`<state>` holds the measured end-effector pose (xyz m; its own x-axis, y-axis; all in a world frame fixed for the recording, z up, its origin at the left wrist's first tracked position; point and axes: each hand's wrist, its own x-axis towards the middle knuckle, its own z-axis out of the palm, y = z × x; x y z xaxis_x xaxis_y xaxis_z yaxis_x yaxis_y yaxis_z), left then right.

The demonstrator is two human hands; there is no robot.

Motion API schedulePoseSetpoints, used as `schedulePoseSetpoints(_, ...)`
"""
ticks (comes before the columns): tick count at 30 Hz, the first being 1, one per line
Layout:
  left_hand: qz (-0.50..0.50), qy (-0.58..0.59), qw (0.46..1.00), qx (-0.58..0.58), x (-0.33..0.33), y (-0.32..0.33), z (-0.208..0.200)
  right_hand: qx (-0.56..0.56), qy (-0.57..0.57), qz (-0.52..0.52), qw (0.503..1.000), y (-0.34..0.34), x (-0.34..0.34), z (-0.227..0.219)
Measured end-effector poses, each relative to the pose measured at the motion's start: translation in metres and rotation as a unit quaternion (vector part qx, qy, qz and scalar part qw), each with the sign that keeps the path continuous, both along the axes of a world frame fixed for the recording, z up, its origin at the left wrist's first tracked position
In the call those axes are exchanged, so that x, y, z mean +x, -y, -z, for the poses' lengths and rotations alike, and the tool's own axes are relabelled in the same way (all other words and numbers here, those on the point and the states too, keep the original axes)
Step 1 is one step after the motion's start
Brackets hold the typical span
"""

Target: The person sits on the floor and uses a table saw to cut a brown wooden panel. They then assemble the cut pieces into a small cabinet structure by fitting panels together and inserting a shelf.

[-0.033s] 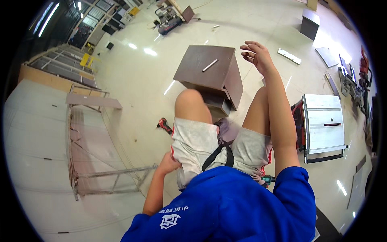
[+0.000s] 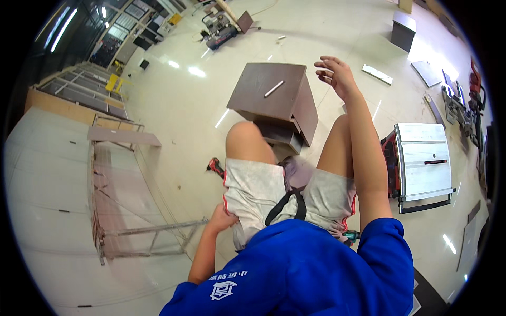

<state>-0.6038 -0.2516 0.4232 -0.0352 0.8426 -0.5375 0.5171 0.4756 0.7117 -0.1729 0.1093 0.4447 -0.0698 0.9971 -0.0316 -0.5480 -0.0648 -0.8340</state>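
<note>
My right hand is raised at the right of a brown wooden cabinet, its fingers apart and nothing in them. A white stick-like piece lies on the cabinet top. Below that top, an open drawer or compartment faces me, between my knees. My left hand rests against the left side of my light grey shorts; its fingertips are hidden by the cloth. On the floor by my left knee lies a red and black power drill. A green tool shows partly at my right hip.
A table saw with a pale top stands at the right. Metal frames with a brown board stand at the left. An air compressor is at the back. Loose panels and a small dark cabinet lie farther right.
The view has shifted very slightly, so the cabinet sits a little lower in the picture. Both hands keep nearly the same pose.
</note>
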Motion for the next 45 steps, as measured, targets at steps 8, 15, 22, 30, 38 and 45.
schedulePoseSetpoints(8,-0.006,-0.051,0.998,0.037,0.013,0.009,-0.023,-0.055,0.107,0.007,0.993,0.013,-0.003,0.03)
schedulePoseSetpoints(15,0.122,-0.091,0.987,-0.048,-0.024,-0.048,-0.03,-0.129,0.105,0.001,0.986,0.054,-0.073,0.077)
schedulePoseSetpoints(22,0.141,-0.044,0.988,-0.034,-0.147,-0.109,0.021,-0.317,-0.017,0.088,0.944,0.116,-0.16,0.15)
schedulePoseSetpoints(30,-0.111,-0.193,0.915,0.338,-0.112,-0.293,0.06,-0.402,0.029,0.112,0.908,0.088,-0.164,0.211)
schedulePoseSetpoints(38,0.076,-0.171,0.981,0.046,-0.075,-0.39,0.188,-0.318,0.125,0.071,0.937,0.051,-0.155,0.269)
schedulePoseSetpoints(45,-0.078,-0.103,0.967,0.22,-0.051,-0.389,0.194,-0.19,0.288,0.119,0.931,0.052,-0.154,0.274)
